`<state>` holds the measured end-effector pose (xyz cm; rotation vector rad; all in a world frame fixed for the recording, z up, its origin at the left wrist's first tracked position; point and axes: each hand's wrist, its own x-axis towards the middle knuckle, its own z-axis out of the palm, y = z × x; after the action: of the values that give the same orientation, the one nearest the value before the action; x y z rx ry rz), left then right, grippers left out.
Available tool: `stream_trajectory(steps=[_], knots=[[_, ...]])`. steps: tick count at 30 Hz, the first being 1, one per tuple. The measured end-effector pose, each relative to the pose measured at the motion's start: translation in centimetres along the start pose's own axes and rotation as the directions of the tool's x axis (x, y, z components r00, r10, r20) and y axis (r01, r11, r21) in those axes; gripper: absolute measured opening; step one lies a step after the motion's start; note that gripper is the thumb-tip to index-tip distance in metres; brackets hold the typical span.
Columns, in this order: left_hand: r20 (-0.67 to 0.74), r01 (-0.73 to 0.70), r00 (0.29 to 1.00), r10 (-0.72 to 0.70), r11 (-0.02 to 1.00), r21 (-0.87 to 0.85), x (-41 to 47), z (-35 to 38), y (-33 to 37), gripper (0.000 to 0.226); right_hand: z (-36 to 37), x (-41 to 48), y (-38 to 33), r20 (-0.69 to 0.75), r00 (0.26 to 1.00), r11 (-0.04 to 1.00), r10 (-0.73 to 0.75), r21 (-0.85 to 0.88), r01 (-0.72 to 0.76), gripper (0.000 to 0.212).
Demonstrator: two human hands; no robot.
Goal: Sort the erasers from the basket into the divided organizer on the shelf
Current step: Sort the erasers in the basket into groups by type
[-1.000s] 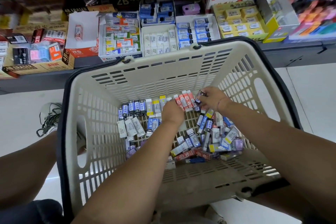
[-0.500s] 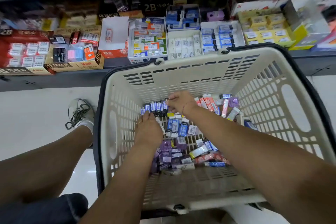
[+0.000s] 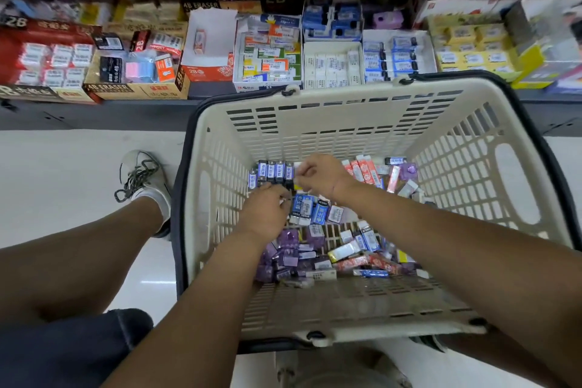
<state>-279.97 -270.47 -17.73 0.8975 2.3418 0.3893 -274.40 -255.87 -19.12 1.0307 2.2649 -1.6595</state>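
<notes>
A cream plastic basket [image 3: 346, 123] holds several loose erasers in blue, purple, red and white sleeves [image 3: 318, 249]. A neat row of blue-and-black erasers [image 3: 271, 171] stands against its far wall. My right hand [image 3: 319, 174] pinches a small dark eraser at the right end of that row. My left hand [image 3: 264, 213] is curled just in front of the row, fingertips touching the erasers; what it holds is hidden. The divided white organizer [image 3: 333, 64] with sorted erasers sits on the shelf beyond the basket.
Open cardboard eraser boxes [image 3: 135, 72] line the dark shelf to the left, yellow ones [image 3: 469, 47] to the right. Red erasers [image 3: 360, 170] lean at the basket's far right. My left leg and a white sneaker [image 3: 143, 179] rest on the pale floor beside the basket.
Both hands moved left inside the basket to the blue-and-black row. My right hand carried the small dark eraser from beside the red erasers to the row's end.
</notes>
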Motion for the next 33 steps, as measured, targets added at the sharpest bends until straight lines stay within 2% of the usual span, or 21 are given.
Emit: stream_trajectory(steps=[1, 2, 4, 7, 9, 11, 13, 15, 16, 19, 21, 25, 30, 33], knots=[[0.075, -0.01, 0.997, 0.013, 0.999, -0.038, -0.3, 0.0, 0.0, 0.025, -0.9, -1.1, 0.5, 0.124, 0.992, 0.998, -0.01, -0.061, 0.018, 0.011], [0.163, -0.003, 0.987, 0.013, 0.998, -0.066, -0.7, 0.0, 0.0, 0.024, -1.6, -2.2, 1.2, 0.235, 0.972, 0.989, 0.003, -0.141, 0.031, 0.01], [0.318, 0.015, 0.948, 0.004, 0.998, -0.055, -1.5, 0.4, 0.1, 0.027, -2.5, -4.0, 2.8, 0.376, 0.925, 0.958, 0.061, -0.282, 0.051, 0.028], [0.431, -0.037, 0.902, 0.012, 0.998, 0.049, -2.1, 1.1, 0.2, 0.035, -2.8, -6.0, 3.9, 0.448, 0.889, 0.922, 0.094, -0.377, 0.092, 0.045], [0.476, -0.014, 0.879, -0.005, 0.999, 0.036, -2.3, 1.2, 0.4, 0.037, -2.9, -6.9, 4.1, 0.489, 0.867, 0.886, 0.095, -0.439, 0.151, 0.052], [0.489, -0.017, 0.872, -0.009, 0.999, 0.05, -2.4, 1.0, 0.3, 0.03, -2.7, -7.5, 4.5, 0.531, 0.841, 0.84, 0.106, -0.5, 0.209, 0.055], [0.476, -0.009, 0.879, -0.032, 0.996, 0.083, -2.5, 0.7, -0.2, 0.028, -2.7, -7.7, 4.9, 0.531, 0.837, 0.86, 0.128, -0.48, 0.173, 0.052], [0.46, 0.016, 0.886, -0.066, 0.994, 0.112, -2.6, 0.5, -0.8, 0.028, -3.0, -7.6, 5.0, 0.467, 0.875, 0.92, 0.127, -0.385, 0.072, 0.043], [0.458, 0.02, 0.886, -0.076, 0.992, 0.126, -2.6, 0.5, -0.9, 0.027, -3.2, -7.6, 4.9, 0.419, 0.902, 0.925, 0.105, -0.374, 0.066, 0.04], [0.467, 0.042, 0.878, -0.103, 0.99, 0.138, -2.7, 0.3, -0.7, 0.028, -3.1, -7.4, 4.1, 0.356, 0.934, 0.862, 0.006, -0.475, 0.175, 0.037], [0.465, 0.068, 0.878, -0.111, 0.992, 0.109, -2.9, 0.3, -0.5, 0.025, -2.1, -7.2, 3.2, 0.415, 0.909, 0.836, -0.026, -0.49, 0.248, 0.04], [0.461, 0.16, 0.873, -0.159, 0.986, 0.038, -3.0, -0.2, -0.4, 0.028, 0.8, -6.3, 2.3, 0.555, 0.83, 0.786, 0.053, -0.536, 0.308, 0.047], [0.443, 0.259, 0.869, -0.22, 0.965, -0.03, -2.6, -0.2, -0.6, 0.028, 2.6, -5.3, 1.5, 0.575, 0.805, 0.73, 0.149, -0.613, 0.303, 0.054], [0.44, 0.298, 0.864, -0.244, 0.953, -0.058, -2.5, 0.0, -0.7, 0.028, 2.8, -5.0, 1.3, 0.588, 0.789, 0.731, 0.175, -0.615, 0.296, 0.053]])
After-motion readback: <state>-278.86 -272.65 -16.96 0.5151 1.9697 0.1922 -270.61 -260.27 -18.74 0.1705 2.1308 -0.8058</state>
